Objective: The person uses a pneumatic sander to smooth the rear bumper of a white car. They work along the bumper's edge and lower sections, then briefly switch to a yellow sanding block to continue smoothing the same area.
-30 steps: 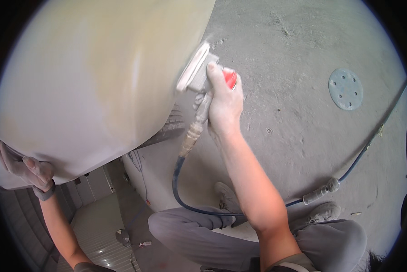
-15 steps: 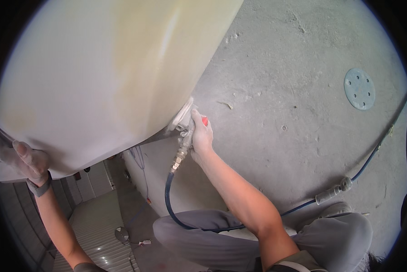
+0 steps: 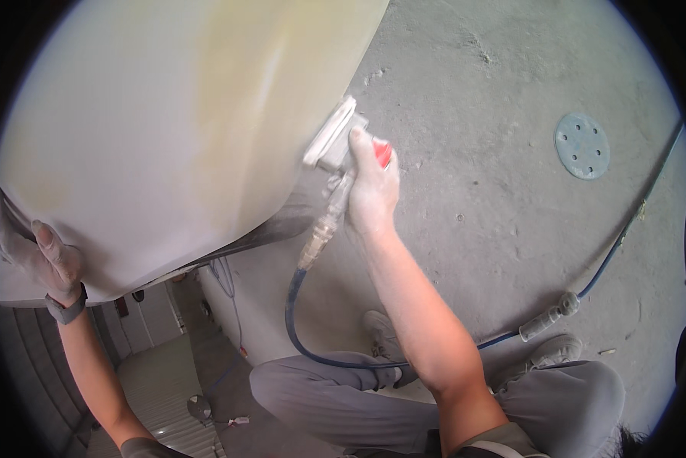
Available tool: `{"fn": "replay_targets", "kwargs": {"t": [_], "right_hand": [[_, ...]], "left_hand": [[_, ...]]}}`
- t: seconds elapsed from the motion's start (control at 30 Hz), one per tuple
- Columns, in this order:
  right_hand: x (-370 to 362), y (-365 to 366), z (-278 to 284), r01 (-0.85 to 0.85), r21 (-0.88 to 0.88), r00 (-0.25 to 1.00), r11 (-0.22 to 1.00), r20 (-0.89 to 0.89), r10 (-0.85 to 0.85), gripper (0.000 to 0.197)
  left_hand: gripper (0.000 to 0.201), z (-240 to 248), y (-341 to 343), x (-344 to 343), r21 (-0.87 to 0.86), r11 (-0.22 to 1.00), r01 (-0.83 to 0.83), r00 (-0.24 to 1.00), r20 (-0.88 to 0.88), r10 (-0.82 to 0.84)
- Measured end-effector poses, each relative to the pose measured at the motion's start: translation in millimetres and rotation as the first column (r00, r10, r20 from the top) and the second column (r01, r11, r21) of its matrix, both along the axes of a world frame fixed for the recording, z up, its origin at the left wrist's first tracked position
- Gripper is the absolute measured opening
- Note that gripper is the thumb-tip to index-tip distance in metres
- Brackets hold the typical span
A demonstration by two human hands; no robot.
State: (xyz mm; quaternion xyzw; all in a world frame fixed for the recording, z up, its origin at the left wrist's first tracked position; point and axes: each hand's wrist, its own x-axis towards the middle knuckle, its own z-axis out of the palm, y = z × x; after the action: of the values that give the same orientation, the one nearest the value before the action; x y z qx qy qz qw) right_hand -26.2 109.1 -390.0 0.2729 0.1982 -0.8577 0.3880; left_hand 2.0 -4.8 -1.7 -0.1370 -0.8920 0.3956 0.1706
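My right hand [image 3: 373, 187] is closed round a dusty air sander [image 3: 344, 149] with a red part showing beside the fingers. The sander's pale pad is tilted along the right edge of a large curved panel [image 3: 144, 137], which is whitish with yellowish patches. I cannot tell whether pad and panel touch. From the sander's metal fitting a blue hose [image 3: 291, 313] loops down and across my leg. At the panel's lower left my left hand [image 3: 56, 263] rests against it, thumb raised and apart, the other fingers stretched toward a dark recess and partly unclear.
A round sanding disc [image 3: 582, 146] with several holes lies on the grey concrete floor [image 3: 472, 99]. Further along, the hose has an in-line fitting [image 3: 549, 317] on the floor. My bent knees and shoes are below. A thin cable [image 3: 232, 298] hangs past the panel's underside.
My right hand has moved the sander up and to the right along the panel's edge. My left hand stays at nearly the same place. The view has shifted slightly.
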Motion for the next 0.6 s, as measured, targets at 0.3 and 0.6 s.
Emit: {"fn": "replay_targets", "kwargs": {"t": [0.3, 0.6], "right_hand": [[112, -52, 2, -0.27, -0.233, 0.873, 0.934, 0.351, 0.34, 0.037], [-7, 2, -4, -0.033, -0.137, 0.995, 0.99, 0.085, 0.045, 0.033]], "left_hand": [[0.079, 6, -1, -2, -0.188, 0.976, 0.111, 0.991, 0.096, -0.095], [0.069, 3, 0, 0, -0.047, 0.999, 0.027, 0.995, 0.094, -0.023]]}}
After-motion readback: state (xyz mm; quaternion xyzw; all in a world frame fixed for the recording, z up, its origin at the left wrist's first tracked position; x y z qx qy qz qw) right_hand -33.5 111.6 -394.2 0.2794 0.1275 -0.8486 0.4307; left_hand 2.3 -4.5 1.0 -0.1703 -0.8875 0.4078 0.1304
